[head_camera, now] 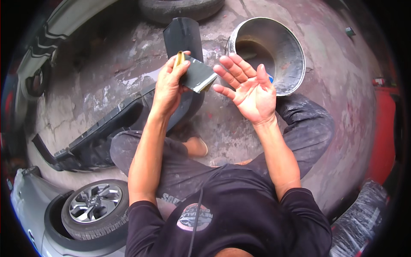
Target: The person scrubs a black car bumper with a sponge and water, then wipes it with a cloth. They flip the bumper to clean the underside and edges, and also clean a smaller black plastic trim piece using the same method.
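Note:
My left hand point(170, 83) grips a folded sheet of sandpaper point(198, 73) between thumb and fingers. Its outer face is dark grey, a yellowish fold shows by the thumb, and the lower right edge is pale and worn. Palm up, my right hand point(250, 90) is held with spread fingers and nothing in it; the fingertips are close to the sandpaper's right corner. Behind that hand a bucket point(290, 61) holds murky brown water point(257, 53), and the hand hides part of its rim. Beyond and below my left hand lies a dark plastic car bumper point(125, 119), its raised end point(183, 35) behind the sandpaper.
A tyre point(181, 9) lies at the far edge of the worn concrete floor point(231, 135). To my left are a silver car body point(32, 199) and its alloy wheel point(95, 203). At right are a red object point(380, 128) and a plastic-wrapped bundle point(361, 218).

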`<state>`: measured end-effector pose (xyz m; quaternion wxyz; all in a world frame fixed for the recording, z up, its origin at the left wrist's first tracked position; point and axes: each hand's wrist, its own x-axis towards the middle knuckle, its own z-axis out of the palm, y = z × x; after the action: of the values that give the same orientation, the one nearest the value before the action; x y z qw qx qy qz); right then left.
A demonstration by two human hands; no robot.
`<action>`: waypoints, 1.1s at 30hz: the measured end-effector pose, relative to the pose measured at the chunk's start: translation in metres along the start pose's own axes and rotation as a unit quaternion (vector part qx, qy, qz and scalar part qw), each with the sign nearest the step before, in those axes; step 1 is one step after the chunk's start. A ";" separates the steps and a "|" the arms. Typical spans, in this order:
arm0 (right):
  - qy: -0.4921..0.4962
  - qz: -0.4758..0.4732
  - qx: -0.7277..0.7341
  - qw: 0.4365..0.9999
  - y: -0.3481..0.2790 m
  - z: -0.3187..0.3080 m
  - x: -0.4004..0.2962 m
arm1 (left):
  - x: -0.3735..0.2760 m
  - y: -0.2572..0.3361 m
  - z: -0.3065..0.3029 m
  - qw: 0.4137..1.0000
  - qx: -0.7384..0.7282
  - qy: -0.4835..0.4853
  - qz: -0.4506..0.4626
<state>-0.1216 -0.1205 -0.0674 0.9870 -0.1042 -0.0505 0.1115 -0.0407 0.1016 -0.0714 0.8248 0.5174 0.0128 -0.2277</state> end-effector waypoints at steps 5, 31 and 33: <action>-0.019 0.025 0.081 0.996 0.008 -0.013 -0.001 | 0.000 -0.004 -0.003 1.000 0.013 -0.002 -0.014; 0.085 0.032 0.001 0.996 0.024 -0.007 -0.012 | -0.007 -0.008 0.010 0.987 0.148 0.020 0.056; 0.074 0.045 0.005 0.996 0.031 -0.005 -0.015 | -0.007 -0.013 0.016 0.993 0.115 -0.010 0.039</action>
<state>-0.1422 -0.0956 -0.0798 0.9825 -0.1097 0.0282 0.1477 -0.0555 0.0857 -0.0727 0.7681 0.6066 -0.0422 -0.2007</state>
